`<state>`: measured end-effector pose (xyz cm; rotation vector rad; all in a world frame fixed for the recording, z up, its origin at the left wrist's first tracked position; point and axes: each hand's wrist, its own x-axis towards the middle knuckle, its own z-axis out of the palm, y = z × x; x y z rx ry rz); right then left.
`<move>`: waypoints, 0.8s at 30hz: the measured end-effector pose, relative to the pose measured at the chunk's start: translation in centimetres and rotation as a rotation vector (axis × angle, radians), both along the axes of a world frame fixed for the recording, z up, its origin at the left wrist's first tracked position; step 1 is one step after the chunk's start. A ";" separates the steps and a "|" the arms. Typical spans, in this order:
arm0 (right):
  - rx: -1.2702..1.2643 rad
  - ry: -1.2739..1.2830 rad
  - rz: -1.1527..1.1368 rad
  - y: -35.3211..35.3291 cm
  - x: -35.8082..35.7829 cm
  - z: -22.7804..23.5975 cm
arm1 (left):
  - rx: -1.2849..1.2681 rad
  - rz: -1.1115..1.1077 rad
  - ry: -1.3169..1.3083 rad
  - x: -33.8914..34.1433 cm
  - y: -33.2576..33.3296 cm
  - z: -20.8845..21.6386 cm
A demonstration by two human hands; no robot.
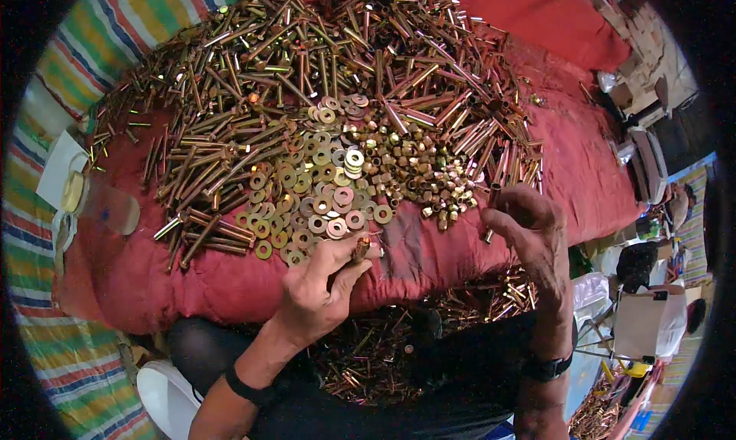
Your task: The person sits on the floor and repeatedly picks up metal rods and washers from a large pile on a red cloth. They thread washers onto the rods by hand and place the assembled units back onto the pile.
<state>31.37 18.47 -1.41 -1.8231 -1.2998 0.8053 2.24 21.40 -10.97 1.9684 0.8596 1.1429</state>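
Observation:
My left hand (326,283) pinches a brassy bolt (360,249) between thumb and fingers, its end pointing up, just in front of the washers. Most of that bolt is hidden by the fingers. Off to the right, my right hand (534,229) grips a slim metal sleeve (494,197) between thumb and forefinger, nearly upright. Flat washers (323,205) lie in a heap at the middle, with small cone-shaped nuts (418,172) to their right. Long bolts (218,160) are piled left of the washers, and tube-like sleeves (491,133) to the right of the nuts.
A large mound of bolts (307,49) covers the back of the red cloth surface (583,164). More metal pieces (360,363) lie below its front edge, around my legs. A striped sheet (69,340) hangs at left. At right stands a chair (640,325).

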 end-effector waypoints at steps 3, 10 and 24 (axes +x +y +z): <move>0.111 0.152 -0.014 0.5 -0.8 0.6 | 0.079 0.014 0.037 0.0 0.1 -0.3; 0.139 0.181 0.044 0.8 -1.1 0.8 | 0.193 0.013 0.049 0.5 -0.1 -0.9; 0.314 -0.131 -0.061 1.5 -1.0 -1.1 | 0.215 0.046 0.002 0.4 -0.2 -1.3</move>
